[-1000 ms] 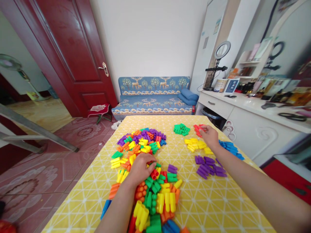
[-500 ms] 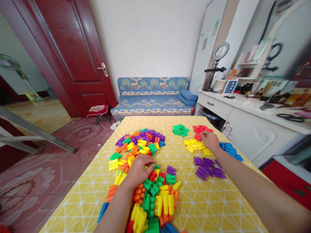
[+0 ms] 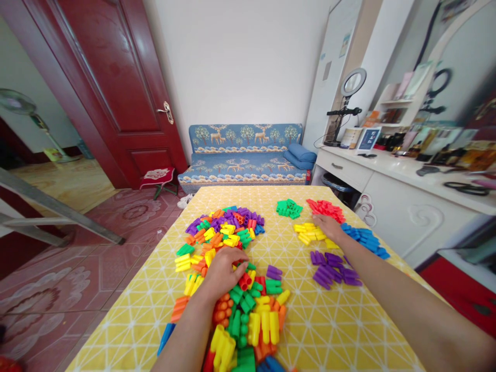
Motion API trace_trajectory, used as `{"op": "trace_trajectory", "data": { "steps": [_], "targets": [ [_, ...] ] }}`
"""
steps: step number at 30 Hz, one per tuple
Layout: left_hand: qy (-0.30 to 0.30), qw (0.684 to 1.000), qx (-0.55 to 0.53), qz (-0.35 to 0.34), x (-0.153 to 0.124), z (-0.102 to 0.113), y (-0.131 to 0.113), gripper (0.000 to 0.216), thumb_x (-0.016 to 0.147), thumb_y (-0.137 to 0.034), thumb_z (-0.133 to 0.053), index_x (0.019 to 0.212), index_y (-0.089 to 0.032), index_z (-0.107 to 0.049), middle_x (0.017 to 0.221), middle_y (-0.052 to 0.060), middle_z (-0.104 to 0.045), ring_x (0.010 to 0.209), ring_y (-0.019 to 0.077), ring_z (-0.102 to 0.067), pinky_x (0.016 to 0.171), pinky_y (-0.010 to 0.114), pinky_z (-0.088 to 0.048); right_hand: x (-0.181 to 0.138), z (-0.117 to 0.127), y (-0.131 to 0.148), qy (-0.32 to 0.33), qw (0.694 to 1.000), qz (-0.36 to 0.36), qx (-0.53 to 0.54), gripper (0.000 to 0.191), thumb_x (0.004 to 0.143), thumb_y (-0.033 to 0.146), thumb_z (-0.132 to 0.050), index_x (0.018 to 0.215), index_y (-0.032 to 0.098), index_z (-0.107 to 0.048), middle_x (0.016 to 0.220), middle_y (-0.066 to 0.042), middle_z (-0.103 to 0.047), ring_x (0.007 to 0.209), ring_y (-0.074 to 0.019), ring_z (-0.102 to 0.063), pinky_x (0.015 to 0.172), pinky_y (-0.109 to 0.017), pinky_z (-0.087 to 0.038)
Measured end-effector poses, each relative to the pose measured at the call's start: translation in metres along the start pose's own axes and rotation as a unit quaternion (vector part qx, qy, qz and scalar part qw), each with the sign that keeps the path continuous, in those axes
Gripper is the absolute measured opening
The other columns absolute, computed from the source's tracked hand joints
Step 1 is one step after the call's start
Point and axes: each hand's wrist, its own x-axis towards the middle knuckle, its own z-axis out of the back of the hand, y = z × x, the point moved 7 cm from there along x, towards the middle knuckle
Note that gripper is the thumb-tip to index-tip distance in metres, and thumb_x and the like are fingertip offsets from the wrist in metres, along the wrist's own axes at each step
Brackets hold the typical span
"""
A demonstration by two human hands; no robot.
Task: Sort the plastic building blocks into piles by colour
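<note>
Here the left hand (image 3: 223, 269) lies palm down on the mixed pile of blocks (image 3: 231, 228), with its fingers curled over the near part of the heap. A red hollow block (image 3: 245, 281) sits right at the fingertips, touching them. Whether the fingers actually clasp it or only rest on it cannot be told, since the hand's back hides the grip.

The right hand (image 3: 328, 226) reaches far across the yellow tablecloth (image 3: 329, 330), flat and spread, with nothing in it. Its palm covers the right edge of the sorted yellow blocks (image 3: 308, 233). The red blocks (image 3: 327, 209) lie just beyond its fingertips, and the blue blocks (image 3: 366, 237) are just beside it on the outer side. The purple blocks (image 3: 333, 266) lie beside the forearm, and the green blocks (image 3: 289, 208) are well apart to the left.

On the white counter stands a small framed card (image 3: 368, 138) (its print is too small to read), and the papers on the tall cabinet (image 3: 341, 46) are just as illegible.
</note>
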Motion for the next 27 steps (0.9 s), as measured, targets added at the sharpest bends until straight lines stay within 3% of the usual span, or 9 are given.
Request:
{"op": "trace_trajectory", "data": {
  "steps": [4, 6, 11, 16, 20, 27],
  "targets": [
    [0.004, 1.000, -0.004, -0.002, 0.001, 0.000, -0.001, 0.017, 0.082, -0.024, -0.060, 0.091, -0.023, -0.074, 0.098, 0.004, -0.073, 0.095, 0.0204, -0.064, 0.090, 0.034, -0.045, -0.024, 0.002, 0.038, -0.050, 0.997, 0.038, 0.039, 0.037, 0.092, 0.035, -0.039, 0.099, 0.014, -0.069, 0.108, -0.012, -0.070, 0.107, -0.0248, -0.061, 0.091, -0.033, -0.044],
    [0.003, 1.000, -0.004, -0.002, 0.001, 0.000, -0.001, 0.017, 0.082, -0.024, -0.060, 0.090, -0.022, -0.075, 0.098, 0.004, -0.073, 0.095, 0.0203, -0.064, 0.090, 0.034, -0.045, -0.049, -0.005, 0.069, -0.046, 0.993, 0.080, 0.074, 0.036, 0.092, 0.036, -0.039, 0.104, 0.016, -0.067, 0.111, -0.009, -0.068, 0.104, -0.0213, -0.061, 0.089, -0.030, -0.045],
    [0.001, 1.000, -0.008, -0.012, 0.001, 0.000, -0.002, 0.017, 0.082, -0.022, -0.060, 0.089, -0.022, -0.075, 0.094, 0.003, -0.073, 0.091, 0.0193, -0.064, 0.087, 0.032, -0.045, -0.138, -0.038, 0.143, 0.123, 0.952, 0.230, 0.159, 0.016, 0.082, 0.026, -0.056, 0.089, 0.021, -0.068, 0.094, -0.004, -0.067, 0.082, -0.0167, -0.062, 0.075, -0.028, -0.047],
    [0.001, 1.000, -0.003, -0.014, 0.000, 0.000, -0.001, 0.016, 0.082, -0.022, -0.060, 0.089, -0.022, -0.075, 0.089, 0.003, -0.073, 0.087, 0.0192, -0.064, 0.084, 0.031, -0.046, -0.178, -0.054, 0.141, 0.140, 0.971, 0.170, 0.094, 0.026, 0.079, 0.021, -0.058, 0.104, 0.020, -0.067, 0.098, -0.006, -0.063, 0.086, -0.0188, -0.060, 0.078, -0.031, -0.046],
    [0.003, 1.000, -0.014, -0.019, 0.000, 0.000, -0.002, 0.016, 0.082, -0.021, -0.060, 0.088, -0.022, -0.075, 0.086, 0.003, -0.073, 0.084, 0.0185, -0.064, 0.082, 0.031, -0.046, -0.182, -0.066, 0.135, 0.141, 0.976, 0.149, 0.069, 0.033, 0.082, 0.020, -0.056, 0.114, 0.020, -0.064, 0.099, -0.007, -0.062, 0.088, -0.0196, -0.059, 0.075, -0.029, -0.045],
    [-0.009, 0.998, -0.050, -0.036, 0.002, 0.000, -0.002, 0.026, 0.088, -0.016, -0.051, 0.095, -0.024, -0.074, 0.096, 0.004, -0.072, 0.093, 0.0188, -0.065, 0.086, 0.031, -0.048, -0.177, -0.071, 0.134, 0.104, 0.985, 0.121, 0.060, 0.029, 0.079, 0.016, -0.057, 0.106, 0.023, -0.066, 0.098, -0.003, -0.062, 0.086, -0.0177, -0.060, 0.076, -0.027, -0.043]
  ]
}}
